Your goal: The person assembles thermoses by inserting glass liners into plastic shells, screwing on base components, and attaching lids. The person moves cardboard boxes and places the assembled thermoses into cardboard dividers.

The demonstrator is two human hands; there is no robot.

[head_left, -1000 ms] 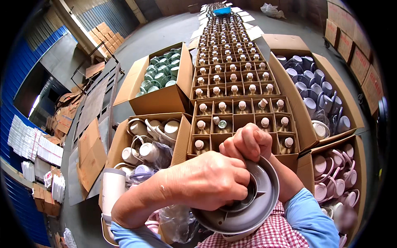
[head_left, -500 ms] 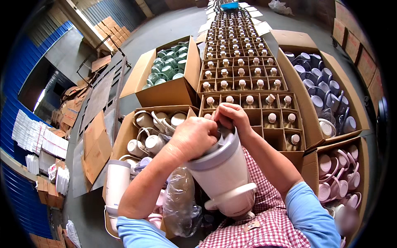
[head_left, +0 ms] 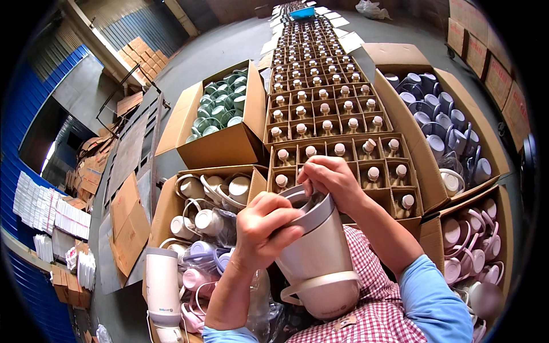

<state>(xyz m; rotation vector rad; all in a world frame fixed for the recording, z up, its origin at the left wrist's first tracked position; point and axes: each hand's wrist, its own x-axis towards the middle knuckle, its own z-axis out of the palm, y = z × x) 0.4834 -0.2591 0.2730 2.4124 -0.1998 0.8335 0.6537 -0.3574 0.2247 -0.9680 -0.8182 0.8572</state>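
A white vacuum-flask shell (head_left: 315, 255) with a grey rim and a white handle lies tilted against my checked apron, its open mouth facing away from me. At the left of the rim is my left hand (head_left: 266, 228), fingers curled and thumb close to them; what they hold, if anything, is hidden. My right hand (head_left: 334, 182) pinches at the far right of the rim, fingertips partly inside the mouth. I cannot make out what is between them. Clear plastic wrap (head_left: 260, 303) lies beside the shell, partly behind my left forearm.
Partitioned cartons of glass bottle liners with white caps (head_left: 325, 108) run away in a long row. Around me stand boxes of green shells (head_left: 220, 103), purple shells (head_left: 440, 117), pink shells (head_left: 472, 240) and mixed white ones (head_left: 209, 222). One tall white flask (head_left: 162, 280) stands at the left.
My left hand has drawn back from inside the mouth to the left of the rim. The mouth now shows more openly, and my view has shifted slightly.
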